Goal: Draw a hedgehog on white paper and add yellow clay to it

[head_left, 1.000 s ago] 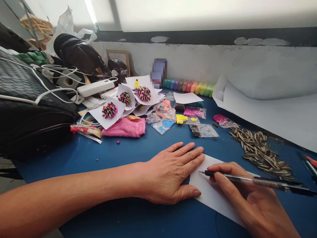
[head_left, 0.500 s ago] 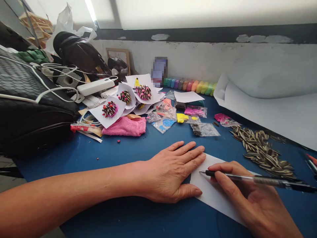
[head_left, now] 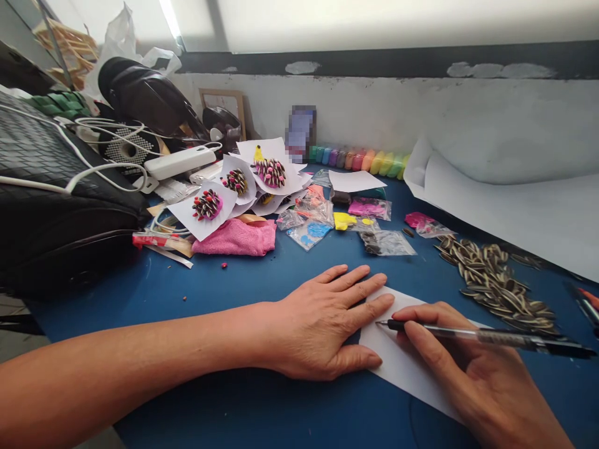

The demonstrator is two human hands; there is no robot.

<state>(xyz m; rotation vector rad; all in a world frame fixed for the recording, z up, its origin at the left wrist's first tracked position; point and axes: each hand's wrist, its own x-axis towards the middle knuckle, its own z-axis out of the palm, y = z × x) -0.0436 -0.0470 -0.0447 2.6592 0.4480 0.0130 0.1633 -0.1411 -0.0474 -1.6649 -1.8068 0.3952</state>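
Lying flat on the blue table [head_left: 262,411], the left hand [head_left: 322,330] is spreading its fingers a little and gripping nothing, its forefinger and thumb overlapping the left end of a white paper [head_left: 407,371]. The paper is sitting low and right of centre, partly under both hands. The right hand [head_left: 472,368] is closing thumb and fingers around a pen [head_left: 468,335] close to its point, which is aiming at the paper in the gap between the left forefinger and thumb; whether it is touching is too fine to tell. No clear line is showing, so the step in hand is probably an early bit of marking the paper. The next move is likely calling for a steady left hand and a pen stroke clearing its fingertips. Beyond the right hand, striped seeds [head_left: 496,284] are lying heaped; farther back, clay bags [head_left: 345,221] are resting near 3 seed-covered figures [head_left: 207,206].
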